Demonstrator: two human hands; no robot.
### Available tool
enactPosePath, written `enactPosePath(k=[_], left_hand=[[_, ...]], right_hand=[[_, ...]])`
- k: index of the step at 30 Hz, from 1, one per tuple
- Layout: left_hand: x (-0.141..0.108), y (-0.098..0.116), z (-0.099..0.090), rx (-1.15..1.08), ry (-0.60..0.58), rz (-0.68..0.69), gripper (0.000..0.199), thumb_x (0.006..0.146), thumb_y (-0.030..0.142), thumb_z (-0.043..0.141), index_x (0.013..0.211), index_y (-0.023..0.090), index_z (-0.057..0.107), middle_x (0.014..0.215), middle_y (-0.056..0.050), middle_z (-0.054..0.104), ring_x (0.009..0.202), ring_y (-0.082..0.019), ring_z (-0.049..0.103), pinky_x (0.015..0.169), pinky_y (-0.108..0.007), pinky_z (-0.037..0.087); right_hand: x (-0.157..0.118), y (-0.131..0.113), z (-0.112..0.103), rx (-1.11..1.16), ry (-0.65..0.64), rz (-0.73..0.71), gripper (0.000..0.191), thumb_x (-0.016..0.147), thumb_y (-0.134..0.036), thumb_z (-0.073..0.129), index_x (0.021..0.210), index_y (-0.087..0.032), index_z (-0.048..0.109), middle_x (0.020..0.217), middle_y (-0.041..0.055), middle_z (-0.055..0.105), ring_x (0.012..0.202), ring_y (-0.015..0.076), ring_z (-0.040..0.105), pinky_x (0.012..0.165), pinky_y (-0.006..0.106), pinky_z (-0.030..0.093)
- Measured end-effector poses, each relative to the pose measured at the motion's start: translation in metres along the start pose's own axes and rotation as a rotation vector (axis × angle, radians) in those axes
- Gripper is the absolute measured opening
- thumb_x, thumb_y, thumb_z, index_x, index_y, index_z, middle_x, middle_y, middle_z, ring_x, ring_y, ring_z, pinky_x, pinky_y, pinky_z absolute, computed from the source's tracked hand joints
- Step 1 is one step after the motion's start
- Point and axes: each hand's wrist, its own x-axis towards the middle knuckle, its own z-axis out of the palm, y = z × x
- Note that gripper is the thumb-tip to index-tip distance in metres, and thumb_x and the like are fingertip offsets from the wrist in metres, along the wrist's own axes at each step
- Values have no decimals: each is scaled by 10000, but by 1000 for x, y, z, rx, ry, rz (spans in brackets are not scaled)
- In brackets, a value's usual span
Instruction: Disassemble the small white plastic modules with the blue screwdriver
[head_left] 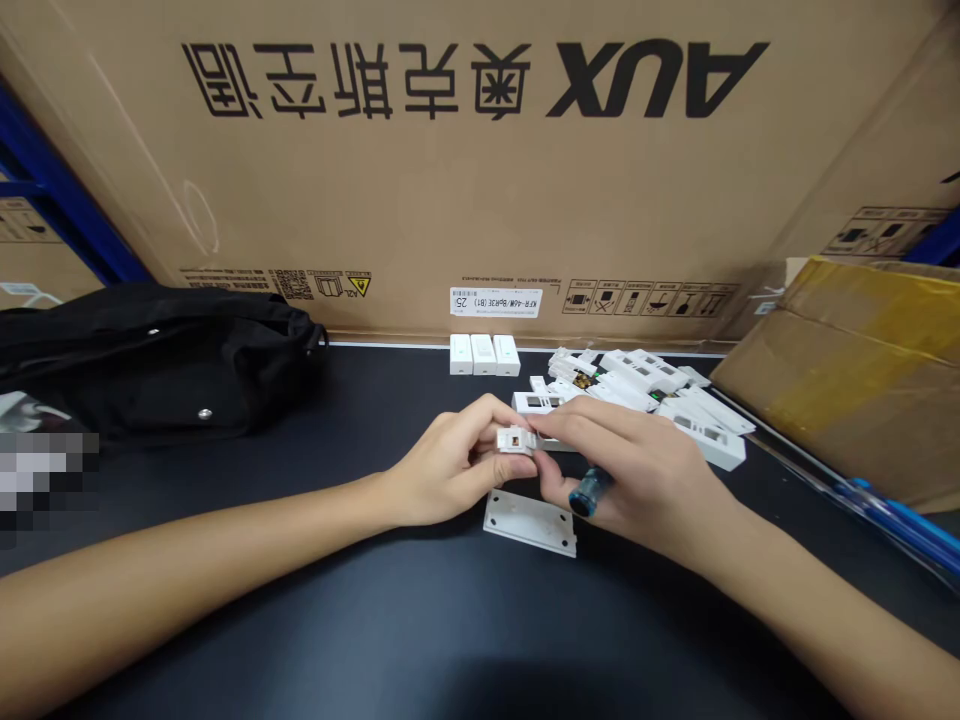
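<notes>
In front of me, my left hand (457, 462) pinches a small white plastic socket module (516, 440) with a square opening facing up toward me. My right hand (637, 470) is closed, its thumb and index fingertip at the right side of that module. A screwdriver (591, 491) with a translucent teal handle is tucked in the right hand; its shaft is hidden. Just below the hands, a flat white cover plate (530, 522) with holes near its corners lies on the table. Partly behind the fingers sits a white plastic housing (534, 402) with dark slots.
Several white housings and loose parts (637, 375) are heaped behind my right hand. Three small white boxes (484, 355) stand against a large carton (420, 200). A black bag (165, 360) lies left on the black table (360, 610). At right are a taped cardboard box (847, 370) and blue pens (900, 520).
</notes>
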Motion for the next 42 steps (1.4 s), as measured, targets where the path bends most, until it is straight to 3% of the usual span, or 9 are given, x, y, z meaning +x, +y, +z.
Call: enactPosePath(k=[6, 15, 22, 26, 28, 30, 33, 39, 42], left_hand=[[3, 2, 3, -204, -41, -69, 297, 963, 437, 554, 1055, 157, 518, 761, 12, 577, 665, -87, 537, 617, -205, 446], [0, 5, 4, 68, -80, 16, 335, 994, 412, 485, 1213, 161, 523, 781, 1, 614, 640, -108, 533, 592, -221, 431], [3, 3, 6, 104, -66, 72, 409, 1024, 370, 428, 1381, 172, 443, 969, -45, 653, 799, -140, 577, 746, -267, 472], [4, 1, 6, 71, -78, 60, 478, 1037, 433, 357, 1442, 181, 399, 964, -61, 632, 849, -165, 575, 796, -298, 475], [5, 2, 6, 75, -76, 62, 479, 1038, 475, 309, 1370, 168, 469, 942, -66, 609, 859, -174, 563, 816, -311, 472], [8, 4, 8, 90, -94, 84, 471, 1044, 478, 250, 1153, 154, 575, 922, -67, 583, 860, -176, 545, 830, -317, 467], [12, 7, 12, 152, -122, 112, 427, 1050, 432, 250, 925, 157, 552, 952, -71, 570, 895, -180, 530, 871, -329, 460], [11, 6, 9, 238, 10, 29, 306, 1036, 423, 325, 976, 182, 505, 969, -49, 549, 884, -170, 516, 862, -336, 445], [4, 6, 5, 252, 14, 154, 255, 976, 440, 477, 997, 186, 486, 930, -45, 535, 809, -163, 491, 760, -313, 449]], right_hand=[[2, -7, 1, -76, 84, 18, 164, 876, -112, 597, 1020, -148, 666, 811, 51, 682, 672, 143, 631, 596, 271, 498], [-3, -12, -1, -227, -31, 13, 178, 790, -77, 560, 917, -130, 672, 735, 35, 565, 610, 158, 520, 524, 291, 411], [-2, -10, 2, -313, -16, 58, 118, 842, -82, 559, 853, -152, 653, 790, 45, 606, 652, 149, 557, 535, 270, 391], [-3, -9, 1, -373, 34, -18, 145, 866, -82, 547, 774, -151, 635, 743, 37, 591, 621, 137, 534, 528, 269, 378], [-3, -10, 1, -390, 78, -63, 185, 875, -81, 539, 722, -156, 610, 688, 21, 553, 594, 128, 498, 531, 263, 378], [-2, -10, 4, -385, 100, -74, 209, 872, -84, 533, 685, -163, 581, 650, 7, 514, 568, 120, 457, 532, 256, 378], [0, -6, 11, -355, 77, -36, 190, 826, -51, 484, 696, -166, 562, 663, 13, 506, 562, 125, 428, 515, 255, 363], [0, 9, 26, -250, 40, 99, 106, 803, -89, 500, 806, -169, 570, 758, 33, 597, 623, 137, 516, 531, 257, 345], [-1, 21, 14, -242, 38, 151, 75, 798, -124, 543, 834, -178, 580, 776, 25, 632, 656, 146, 554, 562, 261, 355]])
